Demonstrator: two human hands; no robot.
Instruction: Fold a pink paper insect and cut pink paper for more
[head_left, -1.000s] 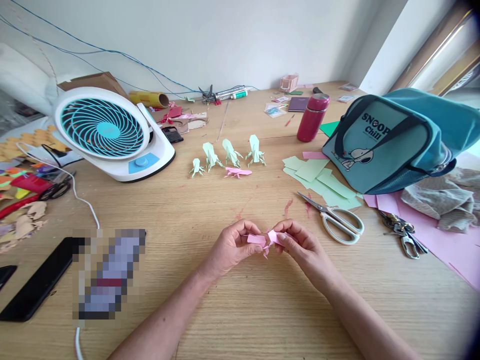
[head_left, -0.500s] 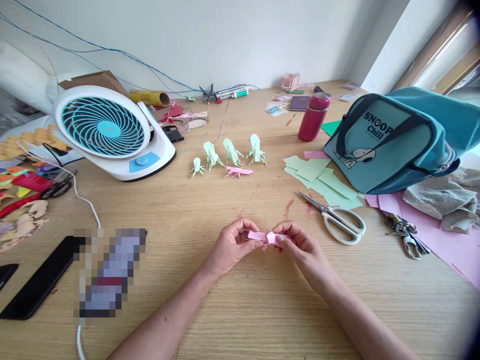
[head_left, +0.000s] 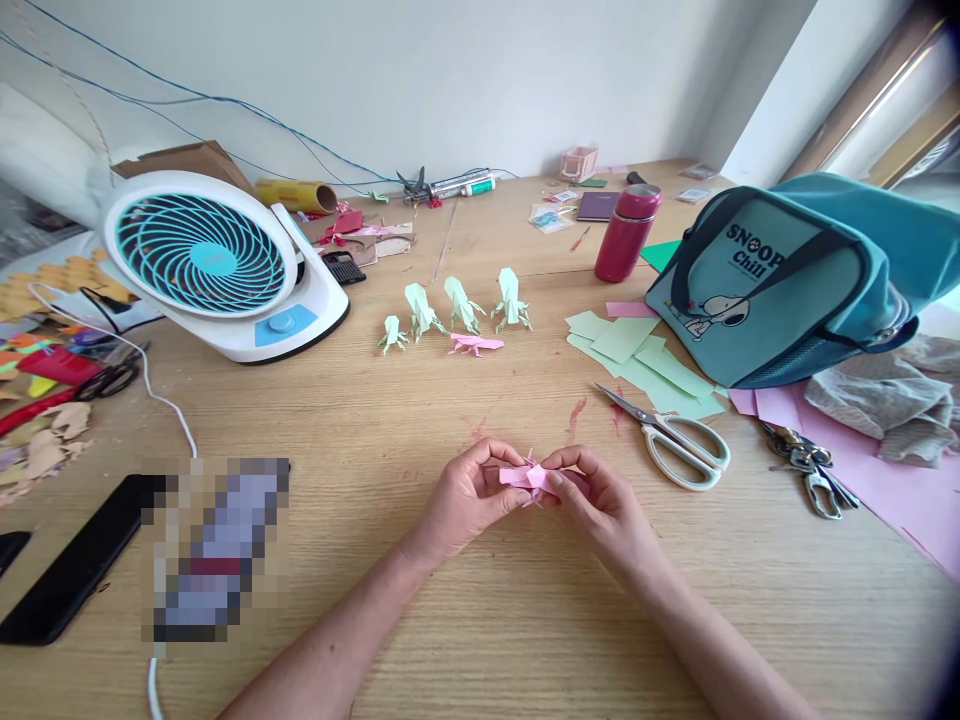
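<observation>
A small folded pink paper figure (head_left: 534, 477) is held between my two hands, just above the wooden table (head_left: 480, 620). My left hand (head_left: 466, 487) pinches its left end with thumb and fingers. At the other end, my right hand (head_left: 600, 492) grips it, the thumb pressing on top near the middle. Thin pointed bits stick out of the figure above and below. Beyond the hands stand several green paper insects (head_left: 465, 305), with a pink paper insect (head_left: 475, 344) lying in front of them.
White-handled scissors (head_left: 686, 450) lie right of my hands. Green paper sheets (head_left: 637, 350), a blue bag (head_left: 757, 280), keys (head_left: 806, 465) and a red flask (head_left: 628, 232) are farther right. A white fan (head_left: 217, 265), black phone (head_left: 82, 560) and white cable (head_left: 169, 400) are at left.
My fingers have shifted slightly on the pink figure. Its middle now lies flatter against the strip, and more of its thin points show. Both hands still hold it in nearly the same place.
</observation>
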